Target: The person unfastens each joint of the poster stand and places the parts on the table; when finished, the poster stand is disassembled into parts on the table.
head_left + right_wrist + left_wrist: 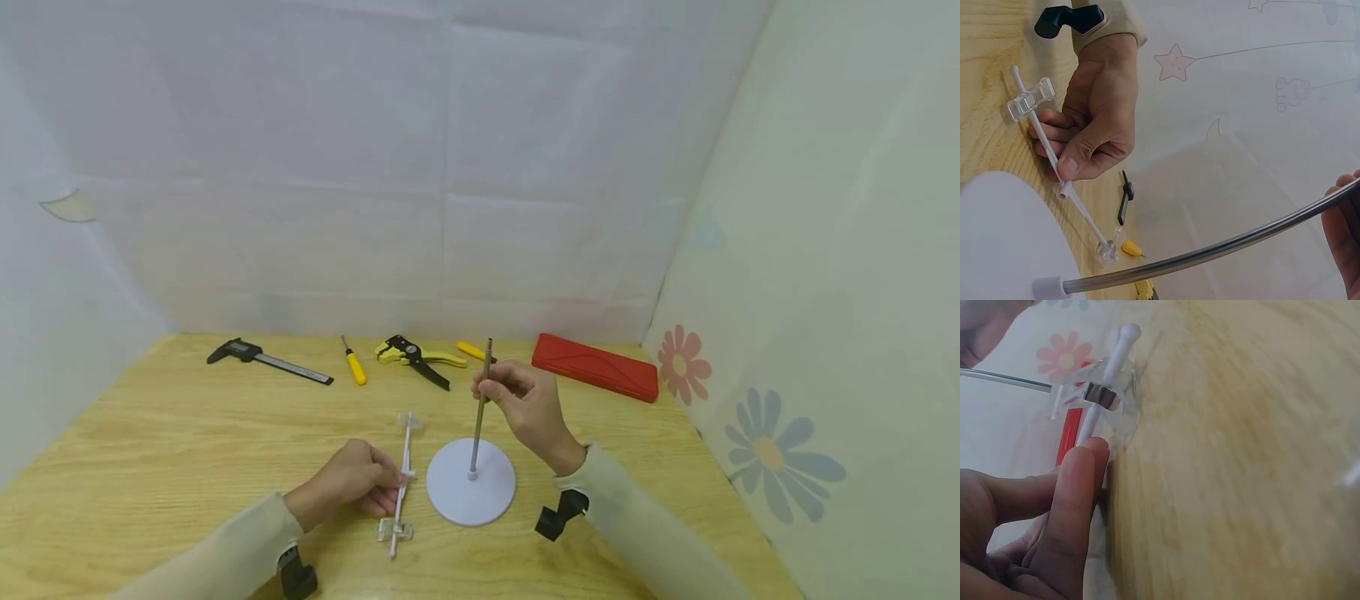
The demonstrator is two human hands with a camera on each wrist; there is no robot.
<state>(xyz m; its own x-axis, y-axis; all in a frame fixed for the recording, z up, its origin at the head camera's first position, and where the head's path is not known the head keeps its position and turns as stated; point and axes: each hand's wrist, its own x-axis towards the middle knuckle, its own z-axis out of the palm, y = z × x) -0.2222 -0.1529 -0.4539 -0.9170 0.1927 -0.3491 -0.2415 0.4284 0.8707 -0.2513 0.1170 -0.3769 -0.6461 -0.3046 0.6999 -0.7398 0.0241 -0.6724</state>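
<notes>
My right hand (528,408) pinches a metal rod (480,417) near its top. The rod's lower end sits in the collar of a round white base (453,496) on the table, and it leans slightly to the right. To the left of the base, my left hand (360,479) holds a thin white crossbar (406,446) by its middle, thumb against fingers. A transparent clip (394,529) is fitted near the bar's near end, and another clear clip (409,421) near its far end. A short tube (1065,190) juts from the bar's middle in the right wrist view.
Along the table's back lie a digital caliper (270,360), a yellow screwdriver (355,365), yellow-and-black wire strippers (420,358), another yellow-handled tool (471,350) and a red case (596,367). Cloth walls stand behind and at both sides.
</notes>
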